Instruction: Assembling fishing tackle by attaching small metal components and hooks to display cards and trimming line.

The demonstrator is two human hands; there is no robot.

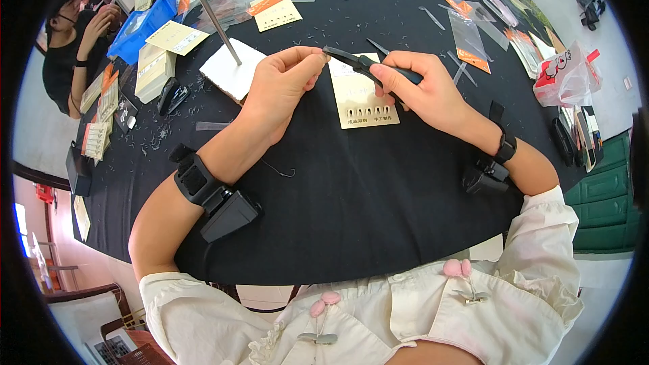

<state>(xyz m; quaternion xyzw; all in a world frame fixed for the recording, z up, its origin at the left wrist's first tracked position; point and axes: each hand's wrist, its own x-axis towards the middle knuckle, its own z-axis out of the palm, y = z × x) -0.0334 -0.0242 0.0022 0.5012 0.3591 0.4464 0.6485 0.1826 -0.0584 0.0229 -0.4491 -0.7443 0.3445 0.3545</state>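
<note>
**Scissors (351,60) in the right hand (433,93)**

Its fingers grasp them between twelve and one o'clock, above a card (365,113) on the desk (351,216). The left hand (286,86) pinches at their tip; whatever it grips is too small to tell.

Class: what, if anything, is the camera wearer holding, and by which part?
The right hand holds a black tool by its handle end. The left hand is pinched shut; anything in it is too small to tell.

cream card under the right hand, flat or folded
Flat: the cream card lies on the black cloth, no fold showing, though the right hand hides part of it.
</note>
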